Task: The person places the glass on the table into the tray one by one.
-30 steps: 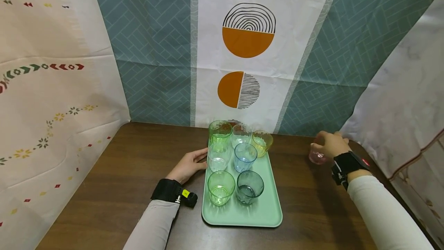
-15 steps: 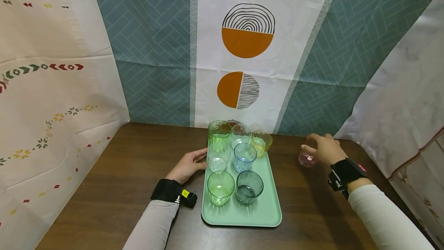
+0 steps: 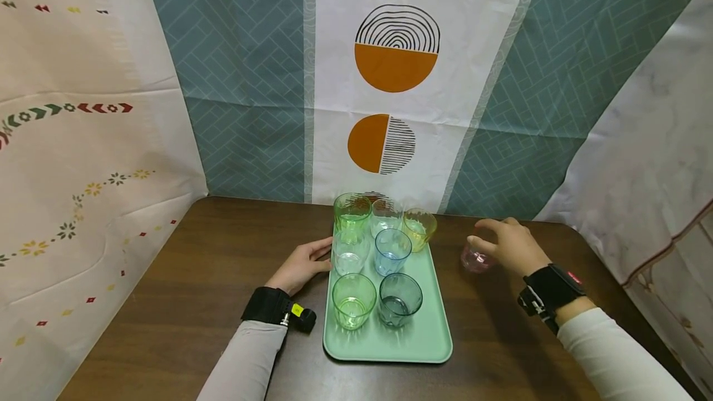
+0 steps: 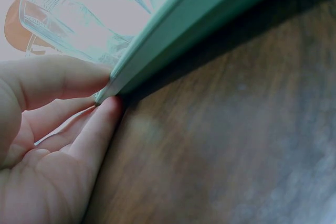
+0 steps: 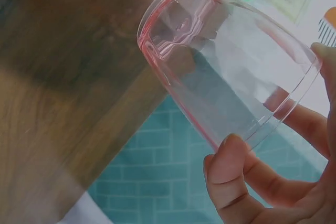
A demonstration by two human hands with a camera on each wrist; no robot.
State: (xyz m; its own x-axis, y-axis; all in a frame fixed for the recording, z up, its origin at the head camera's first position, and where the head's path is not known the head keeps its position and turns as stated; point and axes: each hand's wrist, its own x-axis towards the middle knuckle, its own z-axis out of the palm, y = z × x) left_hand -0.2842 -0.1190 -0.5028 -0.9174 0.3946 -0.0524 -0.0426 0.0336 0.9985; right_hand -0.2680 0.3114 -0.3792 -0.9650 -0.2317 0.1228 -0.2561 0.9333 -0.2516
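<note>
My right hand (image 3: pixel 518 247) grips a pink drinking glass (image 3: pixel 475 260) near its rim, to the right of the mint-green tray (image 3: pixel 390 349). In the right wrist view that glass (image 5: pixel 176 32) appears tilted, its thick pink base away from my fingers (image 5: pixel 227 169). Whether it touches the table cannot be told. My left hand (image 3: pixel 299 268) pinches the tray's left edge between thumb and fingers, as the left wrist view shows. Front glasses on the tray are green (image 3: pixel 353 305) and dark grey (image 3: pixel 400 302); behind them stand a clear one (image 3: pixel 350 255) and a blue one (image 3: pixel 392 254).
Along the tray's back stand a green glass (image 3: pixel 352 212), a clear glass (image 3: pixel 386 215) and a yellow glass (image 3: pixel 420 228), close together. Brown wooden table (image 3: pixel 239 234) surrounds the tray. Patterned cloth (image 3: pixel 256 79) hangs right behind the table's back edge and at both sides.
My right hand has carried the pink glass leftward, closer to the tray. My left hand, the tray and the glasses on it keep their places.
</note>
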